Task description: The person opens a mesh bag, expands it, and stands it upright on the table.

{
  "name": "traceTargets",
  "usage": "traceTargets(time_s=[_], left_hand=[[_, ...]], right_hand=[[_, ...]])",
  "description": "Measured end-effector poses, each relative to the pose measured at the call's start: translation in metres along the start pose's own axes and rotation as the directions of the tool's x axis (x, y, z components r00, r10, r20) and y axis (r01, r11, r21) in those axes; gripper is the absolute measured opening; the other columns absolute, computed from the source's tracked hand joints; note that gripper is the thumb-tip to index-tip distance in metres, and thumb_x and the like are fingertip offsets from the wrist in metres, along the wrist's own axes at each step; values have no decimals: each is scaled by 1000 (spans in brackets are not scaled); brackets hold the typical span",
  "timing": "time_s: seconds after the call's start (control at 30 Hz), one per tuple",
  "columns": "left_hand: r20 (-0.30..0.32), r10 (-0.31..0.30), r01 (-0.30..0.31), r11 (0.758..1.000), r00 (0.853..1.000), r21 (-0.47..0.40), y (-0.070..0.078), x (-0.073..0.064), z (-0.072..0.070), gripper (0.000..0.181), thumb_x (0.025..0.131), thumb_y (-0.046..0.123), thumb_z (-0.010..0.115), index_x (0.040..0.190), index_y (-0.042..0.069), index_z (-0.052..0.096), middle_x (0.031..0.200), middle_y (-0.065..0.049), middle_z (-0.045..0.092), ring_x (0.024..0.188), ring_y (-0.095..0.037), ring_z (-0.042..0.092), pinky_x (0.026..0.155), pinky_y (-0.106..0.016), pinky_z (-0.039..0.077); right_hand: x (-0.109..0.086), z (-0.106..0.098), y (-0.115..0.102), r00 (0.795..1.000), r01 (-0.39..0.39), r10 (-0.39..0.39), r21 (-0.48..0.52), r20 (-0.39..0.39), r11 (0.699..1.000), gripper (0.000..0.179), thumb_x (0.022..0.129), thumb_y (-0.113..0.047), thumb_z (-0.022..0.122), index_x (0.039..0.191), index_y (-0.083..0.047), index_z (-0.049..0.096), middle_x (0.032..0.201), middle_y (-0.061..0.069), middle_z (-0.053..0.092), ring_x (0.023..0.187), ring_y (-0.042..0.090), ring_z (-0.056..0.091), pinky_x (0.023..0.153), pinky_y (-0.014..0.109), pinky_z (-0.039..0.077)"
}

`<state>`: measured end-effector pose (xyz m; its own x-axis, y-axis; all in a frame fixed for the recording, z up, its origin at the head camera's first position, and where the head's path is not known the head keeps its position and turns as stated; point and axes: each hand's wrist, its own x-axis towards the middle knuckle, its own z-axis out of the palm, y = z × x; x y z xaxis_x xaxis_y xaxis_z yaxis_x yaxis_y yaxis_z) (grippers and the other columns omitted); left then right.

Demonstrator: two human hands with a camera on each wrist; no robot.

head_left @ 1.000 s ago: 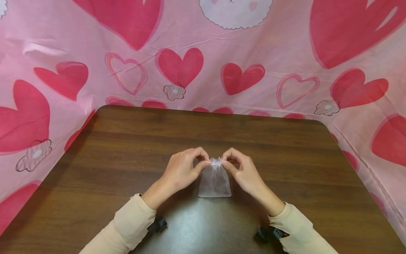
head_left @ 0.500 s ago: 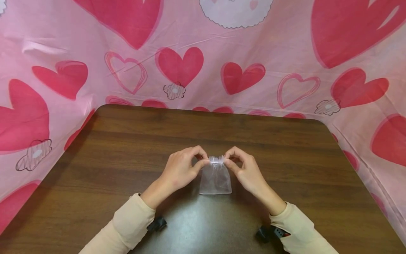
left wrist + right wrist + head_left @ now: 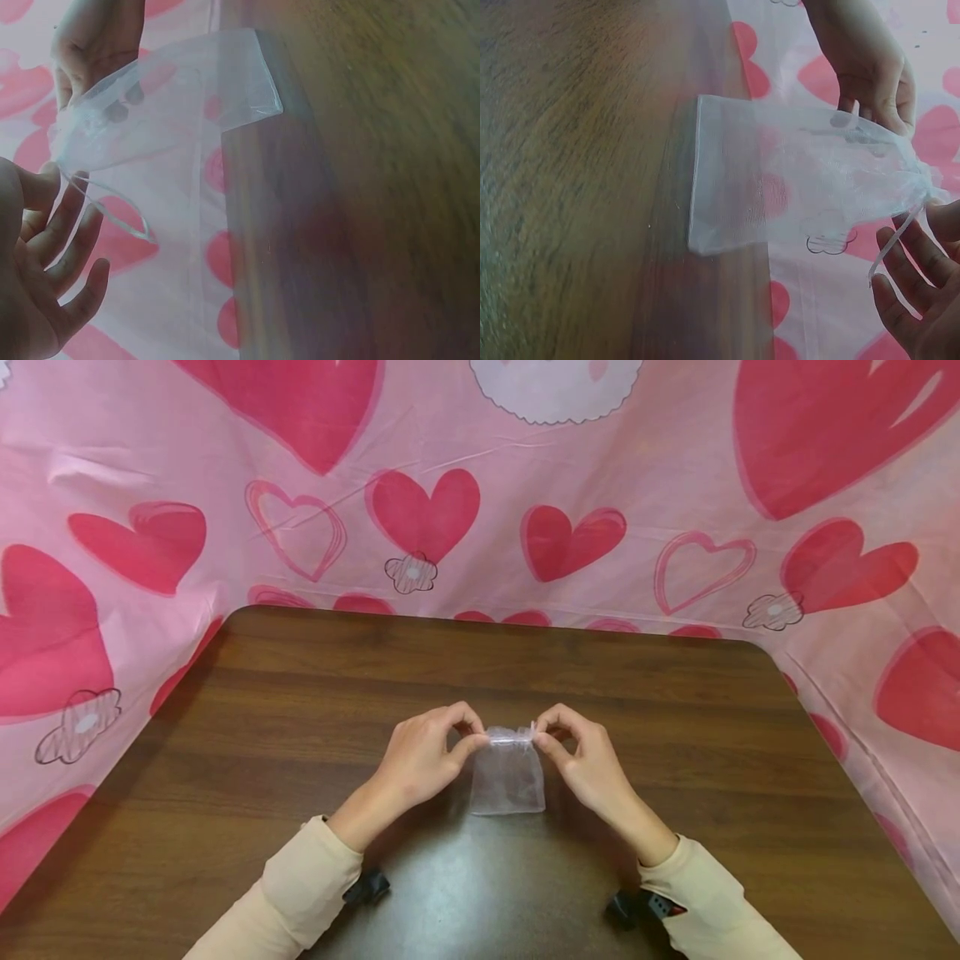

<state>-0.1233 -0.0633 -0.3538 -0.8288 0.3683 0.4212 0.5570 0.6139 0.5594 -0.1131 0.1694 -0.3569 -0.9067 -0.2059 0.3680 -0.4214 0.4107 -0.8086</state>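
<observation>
"Left hand (image 3: 426,757) and right hand (image 3: 587,763) each pinch one side of the sheer pouch (image 3: 507,783), over the desk (image 3: 315,710)."

"How far along?"

"Its puckered mouth (image 3: 512,735) looks partway spread, I'd judge, not yet flat. Thin cords (image 3: 891,243) dangle; the filmy, squarish body ends in a straight seam (image 3: 507,813)."
</observation>
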Motion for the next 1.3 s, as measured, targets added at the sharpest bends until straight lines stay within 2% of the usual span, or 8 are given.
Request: traceTargets(time_s=[0.17,0.47,0.73,0.87,1.1,1.3], left_hand=[[0,-10,10,1000,1000,-1,-3,0,-1,12,89,25,76,89,24,64,81,12,65,65,-14,58,64,-34,45],[8,-32,32,999,999,9,-3,0,-4,11,89,25,76,88,25,64,81,14,64,59,-5,47,63,-32,43],[18,-42,41,999,999,6,-5,-1,-5,10,90,24,75,89,25,65,81,14,63,59,-5,46,63,-32,42],[20,-43,43,999,999,11,-5,-1,-5,10,90,25,75,89,26,65,81,14,63,58,-5,46,63,-32,42],[18,-48,47,999,999,26,-7,-2,-6,9,90,26,75,89,25,66,79,14,62,56,-6,43,60,-32,41],[21,-37,36,998,999,60,-9,-2,-7,10,89,28,76,88,25,66,78,14,62,56,-5,42,59,-31,40]], right_hand=[[0,-3,4,1000,19,-19,-15,-24,1000,12,90,1,68,86,-8,63,86,1,65,80,12,60,73,30,48],[1,-7,6,999,40,-41,-50,-31,998,12,88,2,71,84,-8,65,83,-2,66,78,12,61,73,26,48],[1,-8,9,993,83,-88,-67,-74,994,15,85,4,74,82,-9,67,83,-3,67,79,12,61,76,28,49],[1,-7,9,990,109,-115,-75,-87,991,16,84,3,75,82,-11,68,83,-3,66,80,11,60,74,25,48],[2,-8,11,986,138,-147,-111,-79,984,18,84,3,76,81,-14,69,82,-6,65,81,11,59,72,30,47],[5,-9,12,978,191,-201,-146,-59,971,21,82,7,75,81,-13,68,81,-6,63,80,13,59,74,24,46]])
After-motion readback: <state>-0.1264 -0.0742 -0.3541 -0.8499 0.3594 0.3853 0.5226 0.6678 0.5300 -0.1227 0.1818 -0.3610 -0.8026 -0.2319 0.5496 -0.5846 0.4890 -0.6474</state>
